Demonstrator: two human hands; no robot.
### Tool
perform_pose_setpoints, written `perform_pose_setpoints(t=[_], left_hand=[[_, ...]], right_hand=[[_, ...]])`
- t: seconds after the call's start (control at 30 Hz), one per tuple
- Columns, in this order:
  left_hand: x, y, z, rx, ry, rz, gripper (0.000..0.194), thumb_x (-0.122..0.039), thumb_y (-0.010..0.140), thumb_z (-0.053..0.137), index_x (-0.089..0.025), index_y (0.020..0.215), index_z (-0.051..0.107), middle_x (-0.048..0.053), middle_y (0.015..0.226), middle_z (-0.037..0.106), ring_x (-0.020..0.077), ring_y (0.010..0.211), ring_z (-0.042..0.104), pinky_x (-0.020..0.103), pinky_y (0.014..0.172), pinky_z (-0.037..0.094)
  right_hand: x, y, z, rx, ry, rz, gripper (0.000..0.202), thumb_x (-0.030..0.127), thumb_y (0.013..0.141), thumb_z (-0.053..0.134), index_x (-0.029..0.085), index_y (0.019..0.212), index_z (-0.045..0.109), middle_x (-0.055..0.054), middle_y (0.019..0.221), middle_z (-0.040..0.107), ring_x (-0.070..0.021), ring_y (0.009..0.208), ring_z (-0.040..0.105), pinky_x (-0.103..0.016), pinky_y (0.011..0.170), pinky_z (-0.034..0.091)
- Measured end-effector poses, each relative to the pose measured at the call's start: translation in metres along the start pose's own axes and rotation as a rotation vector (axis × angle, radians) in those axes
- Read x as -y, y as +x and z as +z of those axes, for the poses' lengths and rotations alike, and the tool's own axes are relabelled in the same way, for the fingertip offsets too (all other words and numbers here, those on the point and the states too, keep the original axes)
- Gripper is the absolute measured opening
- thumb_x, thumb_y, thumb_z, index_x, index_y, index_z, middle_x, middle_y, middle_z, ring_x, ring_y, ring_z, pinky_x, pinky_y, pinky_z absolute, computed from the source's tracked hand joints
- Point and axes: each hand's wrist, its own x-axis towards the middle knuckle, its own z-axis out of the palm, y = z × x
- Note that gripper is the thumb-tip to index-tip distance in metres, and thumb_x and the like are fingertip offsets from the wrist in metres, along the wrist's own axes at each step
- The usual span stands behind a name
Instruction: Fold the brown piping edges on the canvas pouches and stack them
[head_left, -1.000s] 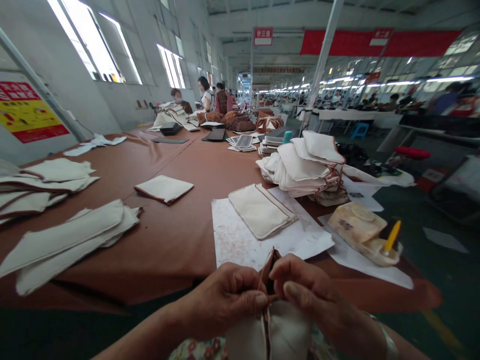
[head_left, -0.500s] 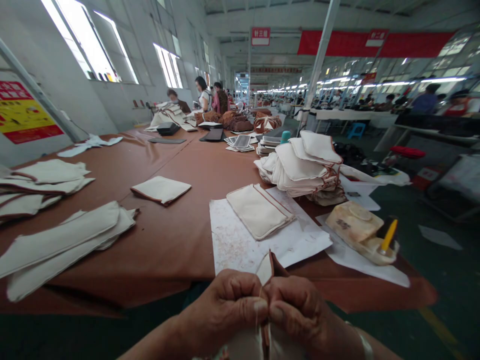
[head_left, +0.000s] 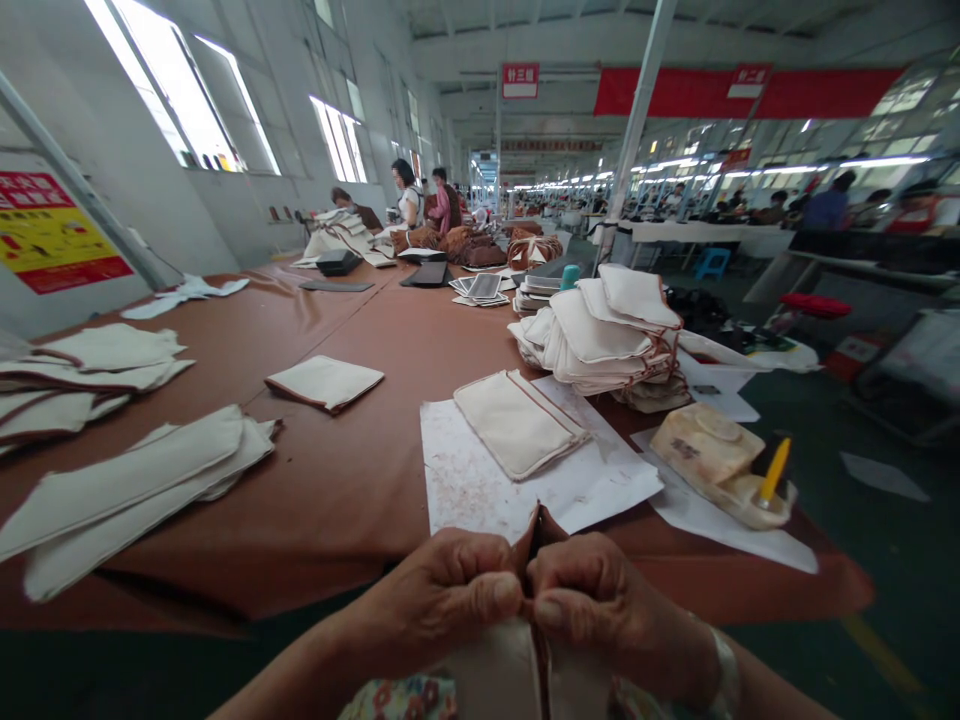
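Close to my body, just off the table's near edge, I hold a cream fabric piece with brown edging [head_left: 495,668]. My left hand [head_left: 461,595] is closed, thumb and curled fingers pinching one side of its brown seam. Opposite it, my right hand [head_left: 604,600] pinches the other side, the two thumbs nearly meeting. The piece parts in a narrow gap between the hands, showing brown inside. My fingers hide much of the seam. Just beyond lies a flat cream panel [head_left: 517,420] on a white paper sheet [head_left: 469,495] strewn with brown scraps.
A brown-covered table [head_left: 345,480] stretches ahead. Cream pieces [head_left: 150,475] lie at left, with a single one [head_left: 326,383] nearer the middle. On the right stand a tall cream stack [head_left: 607,335] and a cut plastic container [head_left: 720,460] holding a yellow-handled tool [head_left: 775,470]. People work far back.
My hands have drawn slightly apart and the gap in the piece between them has widened. A thin thread seen at my left thumb before no longer shows.
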Motion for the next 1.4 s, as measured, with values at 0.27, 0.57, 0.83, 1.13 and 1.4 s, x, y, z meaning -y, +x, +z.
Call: perform_pose_setpoints(t=[0.27, 0.57, 0.83, 1.13, 1.4], left_hand=[[-0.010, -0.014, -0.041, -0.065, 0.702, 0.038, 0.038, -0.051, 0.091, 0.056, -0.016, 0.081, 0.068, 0.002, 0.080, 0.052, 0.0157, 0.076, 0.048, 0.021, 0.068, 0.037], [-0.049, -0.006, -0.013, -0.100, 0.851, 0.178, 0.029, -0.038, 0.089, 0.061, -0.018, 0.069, 0.064, -0.003, 0.060, 0.046, 0.0123, 0.059, 0.040, 0.022, 0.061, 0.034], [-0.013, -0.044, -0.066, -0.091, 0.206, -0.203, 0.045, -0.054, 0.077, 0.070, -0.011, 0.090, 0.068, 0.002, 0.074, 0.057, 0.0155, 0.066, 0.049, 0.024, 0.063, 0.040], [-0.045, -0.011, -0.002, -0.052, 0.395, 0.111, 0.031, -0.041, 0.083, 0.068, -0.013, 0.071, 0.061, -0.004, 0.063, 0.041, 0.0098, 0.061, 0.034, 0.022, 0.055, 0.028], [-0.003, -0.025, -0.042, 0.012, 0.032, -0.190, 0.047, -0.048, 0.065, 0.084, -0.011, 0.088, 0.065, 0.002, 0.076, 0.058, 0.0124, 0.066, 0.046, 0.023, 0.060, 0.035]], right_hand=[[-0.004, -0.017, -0.025, -0.130, -0.122, 0.066, 0.042, 0.051, 0.091, 0.058, 0.016, 0.069, 0.049, 0.004, 0.065, 0.036, -0.0098, 0.059, 0.028, -0.023, 0.051, 0.021], [0.055, 0.022, -0.016, 0.195, -0.755, -0.060, 0.027, 0.041, 0.089, 0.064, 0.016, 0.081, 0.063, 0.003, 0.067, 0.050, -0.0118, 0.062, 0.042, -0.023, 0.056, 0.031], [0.046, -0.004, -0.067, -0.082, -0.837, 0.019, 0.032, 0.037, 0.094, 0.055, 0.016, 0.071, 0.058, 0.001, 0.066, 0.050, -0.0141, 0.063, 0.045, -0.025, 0.057, 0.033], [0.033, 0.033, -0.001, 0.210, -0.700, -0.155, 0.012, 0.026, 0.085, 0.067, 0.015, 0.085, 0.062, 0.001, 0.080, 0.056, -0.0124, 0.070, 0.048, -0.021, 0.064, 0.040], [-0.002, 0.000, -0.016, 0.089, -0.435, -0.008, 0.016, 0.028, 0.087, 0.064, 0.015, 0.080, 0.059, -0.002, 0.082, 0.058, -0.0148, 0.072, 0.048, -0.023, 0.062, 0.039]])
